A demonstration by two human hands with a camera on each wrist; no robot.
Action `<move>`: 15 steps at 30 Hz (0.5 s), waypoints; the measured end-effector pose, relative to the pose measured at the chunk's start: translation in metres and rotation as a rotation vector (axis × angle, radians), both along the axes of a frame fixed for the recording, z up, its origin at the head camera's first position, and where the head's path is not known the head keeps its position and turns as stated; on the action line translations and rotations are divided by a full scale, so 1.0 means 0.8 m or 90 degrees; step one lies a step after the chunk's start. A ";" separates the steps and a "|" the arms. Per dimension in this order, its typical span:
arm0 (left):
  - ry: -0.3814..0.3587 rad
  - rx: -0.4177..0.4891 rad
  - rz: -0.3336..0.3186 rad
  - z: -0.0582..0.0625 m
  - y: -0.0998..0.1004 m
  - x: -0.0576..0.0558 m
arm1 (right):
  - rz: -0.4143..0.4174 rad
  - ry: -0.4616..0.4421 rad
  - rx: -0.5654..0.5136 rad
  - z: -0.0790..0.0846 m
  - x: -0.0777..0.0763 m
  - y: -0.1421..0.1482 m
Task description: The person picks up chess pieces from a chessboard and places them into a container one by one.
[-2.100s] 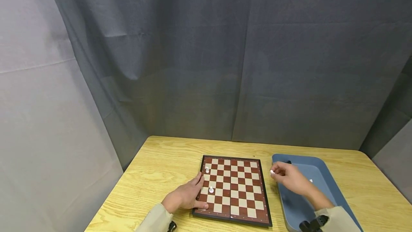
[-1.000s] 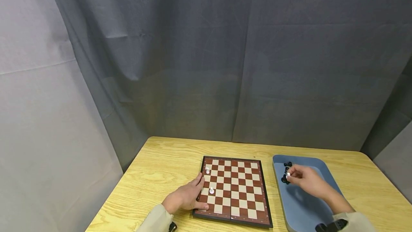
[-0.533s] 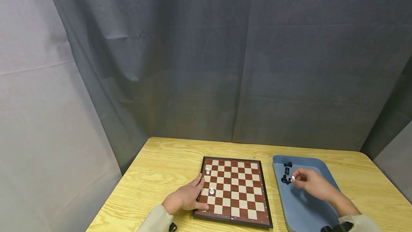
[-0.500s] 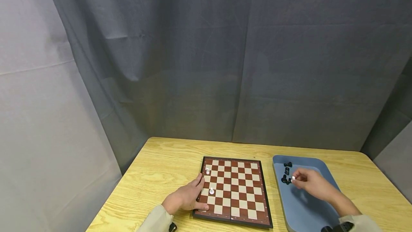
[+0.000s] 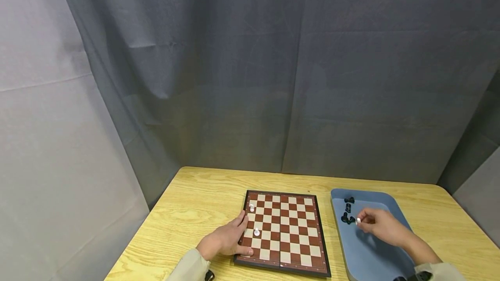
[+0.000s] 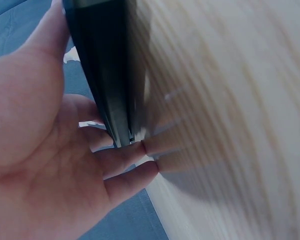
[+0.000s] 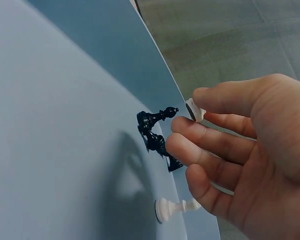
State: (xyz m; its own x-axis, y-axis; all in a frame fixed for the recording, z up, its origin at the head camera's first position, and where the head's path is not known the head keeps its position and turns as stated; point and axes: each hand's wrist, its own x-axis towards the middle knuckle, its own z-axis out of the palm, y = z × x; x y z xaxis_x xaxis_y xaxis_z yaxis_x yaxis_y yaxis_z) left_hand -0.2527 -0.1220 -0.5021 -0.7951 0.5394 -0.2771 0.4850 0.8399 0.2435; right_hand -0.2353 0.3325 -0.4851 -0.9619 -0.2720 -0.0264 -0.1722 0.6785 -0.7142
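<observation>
My left hand (image 5: 228,237) rests on the left edge of the brown and cream chessboard (image 5: 294,255). Its thumb lies over the near left corner, and the fingers extend along the black side (image 6: 100,65). Two small white chess pieces stand on the board, one towards the far left (image 5: 251,207) and one nearer (image 5: 257,232). Over the blue tray (image 5: 363,268), my right hand (image 5: 384,228) pinches a white chess piece (image 7: 196,109) between thumb and index finger. The dark underside of its base shows; fingers hide its upper part.
Several black chess pieces (image 5: 348,207) lie in the tray's far left part, beside my right fingertips. Another white piece (image 7: 167,208) lies on its side in the tray below that hand. A wooden table (image 5: 187,211) carries everything, with a grey curtain (image 5: 250,77) behind it.
My right hand has moved rightward from the tray's left rim to above its inside, still pinching the white piece; the black pieces came into sight. My left hand has stayed put.
</observation>
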 end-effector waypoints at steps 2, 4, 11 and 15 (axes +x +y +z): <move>0.002 -0.003 -0.002 0.000 0.000 0.000 | -0.004 0.008 0.009 -0.001 0.000 0.000; 0.006 -0.004 -0.003 -0.001 0.000 0.000 | -0.012 0.014 0.016 -0.001 0.000 0.000; 0.006 -0.005 -0.001 -0.001 0.000 0.000 | -0.036 0.008 0.026 -0.001 -0.001 0.000; 0.005 -0.006 0.000 -0.001 0.000 -0.001 | -0.040 0.015 0.036 0.001 -0.001 -0.004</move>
